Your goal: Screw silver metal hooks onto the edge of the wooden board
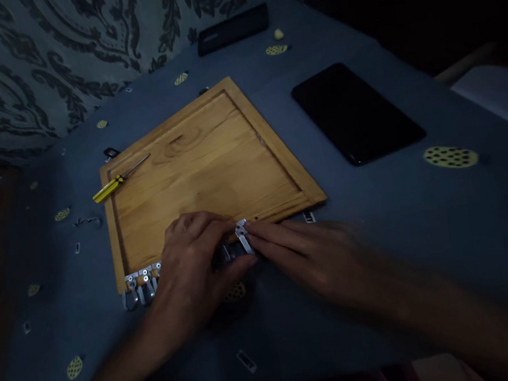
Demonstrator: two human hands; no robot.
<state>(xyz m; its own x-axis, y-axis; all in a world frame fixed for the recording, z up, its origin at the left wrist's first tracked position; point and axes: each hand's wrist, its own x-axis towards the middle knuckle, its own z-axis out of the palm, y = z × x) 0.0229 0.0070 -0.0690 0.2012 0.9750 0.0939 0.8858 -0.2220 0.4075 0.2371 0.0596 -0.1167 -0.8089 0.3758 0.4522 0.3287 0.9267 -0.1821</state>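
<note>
A wooden framed board (189, 168) lies flat on the table. Along its near edge runs a silvery metal hook rail (145, 277) with several hooks, its middle hidden by my hand. My left hand (192, 256) is curled over the rail, thumb below and fingers on top near the right end. The fingertips of my right hand (300, 247) press together against the rail's right-end hook (242, 233), from its right side. A screwdriver (114, 186) with a yellow handle rests on the board's left edge, its shaft pointing to the upper right.
A black tablet-like slab (356, 113) lies right of the board. Behind stands a dark, phone-like case (234, 29) near a small pale lump (278, 34). Small dark hardware (111, 152) shows at the board's far edge. A blue patterned cloth (378, 198) covers the table.
</note>
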